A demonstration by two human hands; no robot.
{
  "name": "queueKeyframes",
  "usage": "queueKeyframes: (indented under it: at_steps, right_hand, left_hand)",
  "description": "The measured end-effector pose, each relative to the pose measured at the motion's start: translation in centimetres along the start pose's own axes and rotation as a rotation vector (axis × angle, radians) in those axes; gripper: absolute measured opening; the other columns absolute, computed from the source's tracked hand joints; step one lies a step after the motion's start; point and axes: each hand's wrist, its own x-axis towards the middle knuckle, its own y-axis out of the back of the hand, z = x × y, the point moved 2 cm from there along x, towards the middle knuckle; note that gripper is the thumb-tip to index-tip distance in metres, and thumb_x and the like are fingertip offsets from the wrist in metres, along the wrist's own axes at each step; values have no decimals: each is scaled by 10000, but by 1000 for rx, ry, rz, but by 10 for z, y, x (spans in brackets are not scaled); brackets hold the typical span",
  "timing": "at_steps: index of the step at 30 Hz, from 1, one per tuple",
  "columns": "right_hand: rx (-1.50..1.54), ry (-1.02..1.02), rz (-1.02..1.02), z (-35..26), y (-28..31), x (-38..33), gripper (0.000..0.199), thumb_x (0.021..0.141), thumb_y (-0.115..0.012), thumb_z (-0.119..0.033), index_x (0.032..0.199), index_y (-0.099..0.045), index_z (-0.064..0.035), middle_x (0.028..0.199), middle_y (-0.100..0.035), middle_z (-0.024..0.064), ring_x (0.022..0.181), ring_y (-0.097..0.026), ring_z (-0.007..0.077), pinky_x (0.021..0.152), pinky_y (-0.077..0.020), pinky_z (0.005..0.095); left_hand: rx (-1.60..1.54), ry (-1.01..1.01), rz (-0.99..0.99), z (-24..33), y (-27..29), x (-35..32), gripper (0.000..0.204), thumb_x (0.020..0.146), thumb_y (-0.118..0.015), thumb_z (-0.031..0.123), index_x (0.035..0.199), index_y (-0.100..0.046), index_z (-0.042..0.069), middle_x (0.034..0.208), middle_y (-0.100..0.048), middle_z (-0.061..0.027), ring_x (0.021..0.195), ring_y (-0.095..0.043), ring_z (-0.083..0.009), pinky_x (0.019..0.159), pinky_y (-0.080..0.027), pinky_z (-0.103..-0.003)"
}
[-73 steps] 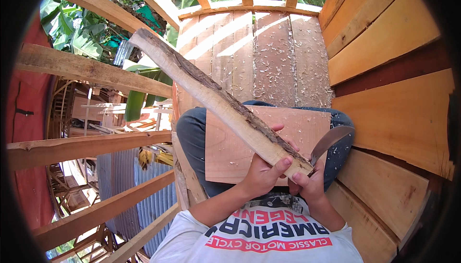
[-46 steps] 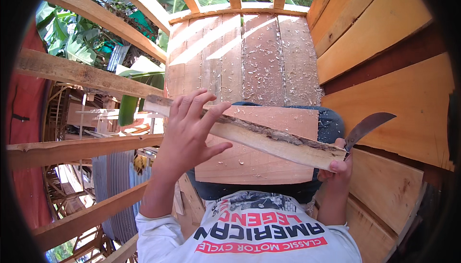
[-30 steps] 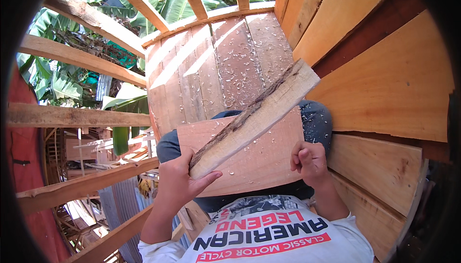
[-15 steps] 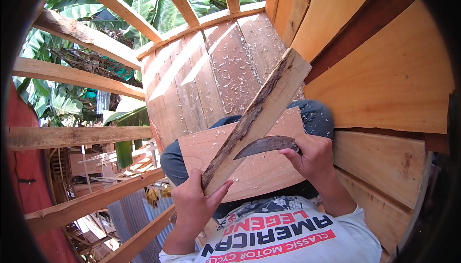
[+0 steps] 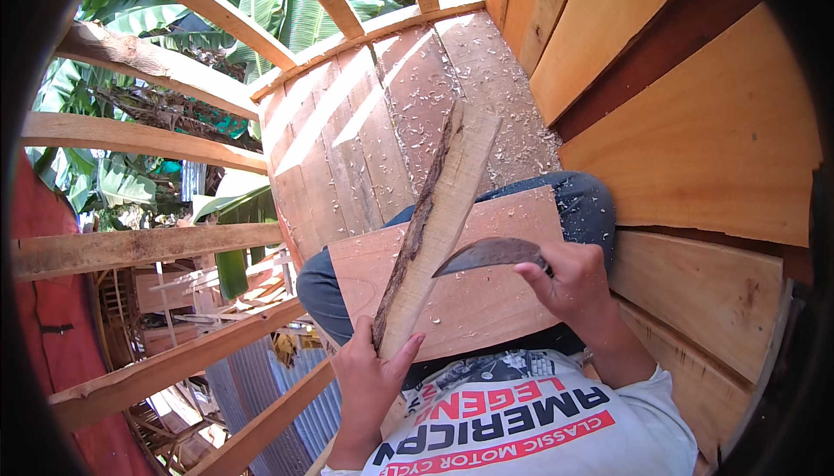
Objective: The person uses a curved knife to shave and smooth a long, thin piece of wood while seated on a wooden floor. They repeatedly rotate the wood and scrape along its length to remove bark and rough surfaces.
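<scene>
My left hand [image 5: 372,372] is closed around the near end of a wooden plank [image 5: 447,202] with rough bark along its left edge. The plank slants up and away over my lap. In my right hand [image 5: 569,280] is a knife with a dark curved blade [image 5: 486,254]; its handle is mostly hidden in my fist. The blade points left, its tip at or very near the plank's right edge; contact cannot be made out. Beneath both lies a flat reddish-brown board [image 5: 512,302] across my crossed legs, with a few shavings on it.
Pale shavings are scattered over the plank floor [image 5: 347,172] ahead. A wall of wide wooden boards [image 5: 712,146] rises close on my right. On the left and far side stands an open frame of wooden slats [image 5: 156,246], with banana leaves [image 5: 261,3] and corrugated metal sheets [image 5: 261,398] beyond.
The plank has swung, its far end moving left and nearer to me, so it stands more upright in view. The knife stays by its right edge, held in my right hand.
</scene>
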Motion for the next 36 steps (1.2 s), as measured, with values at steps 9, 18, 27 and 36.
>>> queueKeyframes:
  at_steps: [9,18,27,36]
  right_hand:
    - [-197,84,73,0,-6,10,469,785,-676,-503,603,-552,-88,518,-522,87,468,-571,259,419,-423,330]
    - [-172,-215,273,24,16,21,486,857,-639,-432,595,-520,-41,533,-490,140,487,-524,339,442,-401,388]
    - [-76,-18,-95,-11,-9,5,453,874,-628,-410,634,-559,-31,563,-537,165,521,-570,358,449,-428,398]
    - [-115,17,-28,-16,-14,1,495,829,-645,-493,582,-553,-75,511,-528,108,469,-577,290,428,-434,363]
  left_hand:
    - [24,8,-26,18,6,-4,390,732,-792,237,896,-539,-11,654,-600,-171,587,-624,-310,534,-453,-338]
    - [47,8,-56,20,7,-9,404,732,-790,267,834,-509,-4,635,-579,-166,556,-599,-309,513,-436,-340]
    - [-96,89,-53,-5,-1,-17,429,737,-780,319,796,-496,4,582,-546,-162,541,-574,-299,504,-428,-352]
    - [-103,109,-102,3,0,-21,382,739,-772,246,827,-503,-11,610,-547,-126,548,-519,-173,525,-420,-316]
